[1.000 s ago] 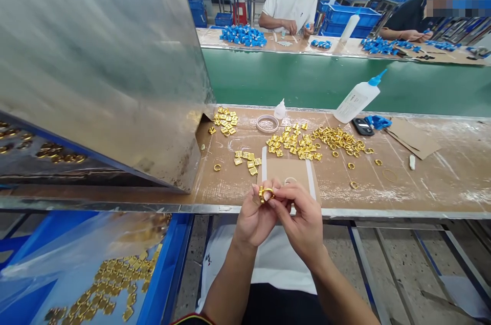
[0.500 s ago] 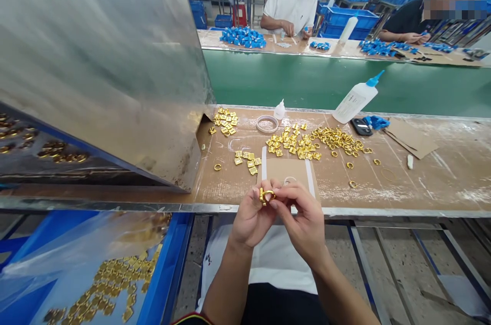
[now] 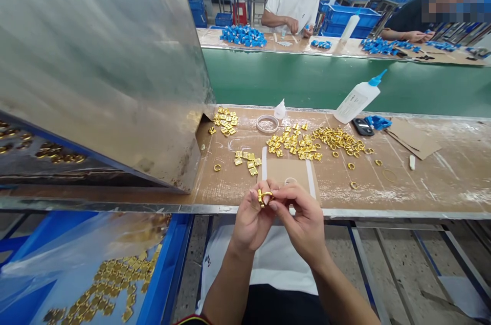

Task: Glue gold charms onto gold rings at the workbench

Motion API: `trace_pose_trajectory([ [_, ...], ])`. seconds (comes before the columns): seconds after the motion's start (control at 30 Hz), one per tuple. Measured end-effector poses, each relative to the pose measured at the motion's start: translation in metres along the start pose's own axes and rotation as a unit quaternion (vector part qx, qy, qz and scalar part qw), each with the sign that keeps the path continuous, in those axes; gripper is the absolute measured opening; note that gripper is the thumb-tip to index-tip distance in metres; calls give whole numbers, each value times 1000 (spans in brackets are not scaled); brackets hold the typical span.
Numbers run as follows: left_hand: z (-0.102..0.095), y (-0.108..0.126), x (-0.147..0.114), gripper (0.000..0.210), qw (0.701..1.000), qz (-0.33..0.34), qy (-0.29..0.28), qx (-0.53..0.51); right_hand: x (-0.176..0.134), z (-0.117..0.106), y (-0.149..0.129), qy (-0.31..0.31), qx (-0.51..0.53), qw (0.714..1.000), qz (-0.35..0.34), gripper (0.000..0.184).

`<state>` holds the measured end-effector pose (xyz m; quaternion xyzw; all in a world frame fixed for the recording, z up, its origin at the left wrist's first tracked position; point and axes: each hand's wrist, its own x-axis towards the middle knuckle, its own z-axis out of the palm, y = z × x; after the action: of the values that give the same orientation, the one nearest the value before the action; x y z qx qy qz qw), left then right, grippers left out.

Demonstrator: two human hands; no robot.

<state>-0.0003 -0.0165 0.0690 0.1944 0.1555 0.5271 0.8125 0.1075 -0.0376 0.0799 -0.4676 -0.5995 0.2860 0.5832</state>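
Over the bench's front edge, my left hand [image 3: 247, 223] pinches a gold square plate [image 3: 261, 197] stood on its side. My right hand [image 3: 301, 217] grips a gold ring [image 3: 268, 195] between thumb and fingertips, and the ring's left side meets the plate. Just beyond my hands lies a cardboard piece [image 3: 287, 169] with white tape strips. Behind it are a heap of gold square plates [image 3: 293, 143] and a heap of gold rings [image 3: 337, 139]. More gold plates [image 3: 249, 161] lie to the left.
A metal housing [image 3: 115, 59] rises at the left. A large white bottle [image 3: 358, 100], a small dropper bottle [image 3: 280, 109] and a tape roll [image 3: 267, 123] stand at the bench's back. A blue crate [image 3: 164, 274] with gold parts is lower left. Two people work across the green belt [image 3: 307, 74].
The ring and plate have turned slightly in my fingers and stay together. My hands keep nearly the same place; the view shifts a little.
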Motion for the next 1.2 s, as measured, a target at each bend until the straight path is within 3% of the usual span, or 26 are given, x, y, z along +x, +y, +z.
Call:
trace_pose_trajectory([
  [0.27,0,1,-1,45,1000,0,12,-28,0,4,0,5,-5,1000,-11,7],
  [0.6,2,7,2,39,992,-52,17,-116,0,5,1,-6,-37,999,-19,12],
  [0.73,2,5,4,37,988,-52,48,-141,1,5,2,-5,-51,999,-8,12],
  [0.9,5,6,7,45,976,-65,108,-176,1,5,4,-7,-65,998,-1,13],
  [1.2,7,7,6,51,974,-71,103,-187,2,6,5,-7,-63,998,-9,12],
])
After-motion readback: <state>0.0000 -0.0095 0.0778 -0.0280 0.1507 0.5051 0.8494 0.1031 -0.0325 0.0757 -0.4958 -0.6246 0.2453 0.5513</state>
